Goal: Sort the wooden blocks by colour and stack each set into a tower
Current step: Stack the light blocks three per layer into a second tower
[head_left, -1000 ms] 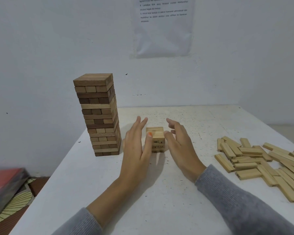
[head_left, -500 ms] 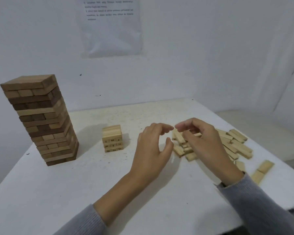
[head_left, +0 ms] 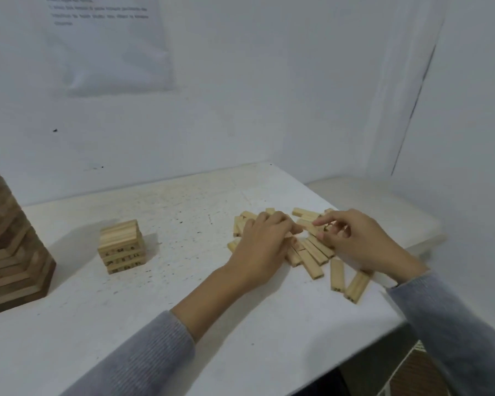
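Head view, read from left to right. At the left edge we see a tall tower of dark and mid-brown wooden blocks (head_left: pixel 12 252), cut off by the frame, which we judge to be the finished set. Near it, but standing apart, is a short tower of pale wooden blocks (head_left: pixel 122 247), only a few layers high and upright on the white bench (head_left: pixel 183 324). Well to its right, the left hand (head_left: pixel 265 244) lies palm down over the near side of a loose heap of pale wooden blocks (head_left: pixel 315 257). Its fingers curve onto the heap, but we cannot tell whether this grip encloses a block or merely rests there. The right hand (head_left: pixel 357 241) meets the heap from the far side. Its grip is nearly closed, forefinger and thumb pinching one pale block (head_left: pixel 305 225) that lies across the top of the heap.

We judge the step in hand to be gathering pale blocks for the next layer of the short tower. The next move calls for lifting a few blocks clear of the heap, carrying them left across the bench, and laying them side by side, crosswise to the top layer.
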The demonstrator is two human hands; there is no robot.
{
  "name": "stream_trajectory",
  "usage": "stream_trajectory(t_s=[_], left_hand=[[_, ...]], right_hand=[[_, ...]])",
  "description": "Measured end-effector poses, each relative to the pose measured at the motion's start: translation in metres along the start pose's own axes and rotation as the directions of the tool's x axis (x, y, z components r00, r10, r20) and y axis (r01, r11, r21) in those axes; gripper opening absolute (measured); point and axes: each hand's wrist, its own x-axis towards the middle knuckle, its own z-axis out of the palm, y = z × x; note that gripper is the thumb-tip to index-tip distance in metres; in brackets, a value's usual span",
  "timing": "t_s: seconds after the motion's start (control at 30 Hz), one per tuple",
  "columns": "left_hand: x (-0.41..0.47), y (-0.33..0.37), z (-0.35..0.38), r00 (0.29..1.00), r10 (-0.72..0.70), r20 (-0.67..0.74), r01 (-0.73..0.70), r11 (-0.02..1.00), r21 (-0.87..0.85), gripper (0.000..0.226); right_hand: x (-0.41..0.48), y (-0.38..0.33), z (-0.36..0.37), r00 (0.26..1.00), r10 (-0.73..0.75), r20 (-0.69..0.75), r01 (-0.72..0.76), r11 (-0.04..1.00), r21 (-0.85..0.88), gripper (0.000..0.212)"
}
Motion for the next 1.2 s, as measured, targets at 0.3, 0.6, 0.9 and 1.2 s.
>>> stream_trajectory(t_s=[0.3, 0.6, 0.9, 1.2], left_hand=[[0.019, -0.012, 0.003, 0.974, 0.048, 0.222, -0.109, 0.956, 0.273, 0.033], [0.028, -0.013, -0.005, 0.979, 0.057, 0.195, -0.089, 0.984, 0.157, 0.014], [0.019, -0.011, -0.007, 0.994, 0.104, -0.033, -0.106, 0.993, -0.051, 0.015], [0.008, -0.013, -0.010, 0.992, -0.001, -0.125, -0.041, 0.942, -0.332, 0.017]], right_hand=[[0.002, 0.002, 0.012, 0.995, -0.004, -0.103, -0.001, 0.999, -0.053, 0.008], [-0.005, 0.001, 0.008, 0.980, 0.014, -0.196, 0.053, 0.941, 0.335, 0.022], [-0.007, -0.004, 0.003, 0.990, 0.135, 0.034, -0.139, 0.978, 0.154, 0.006], [-0.013, -0.017, 0.011, 0.989, 0.142, 0.029, -0.130, 0.958, -0.257, 0.035]])
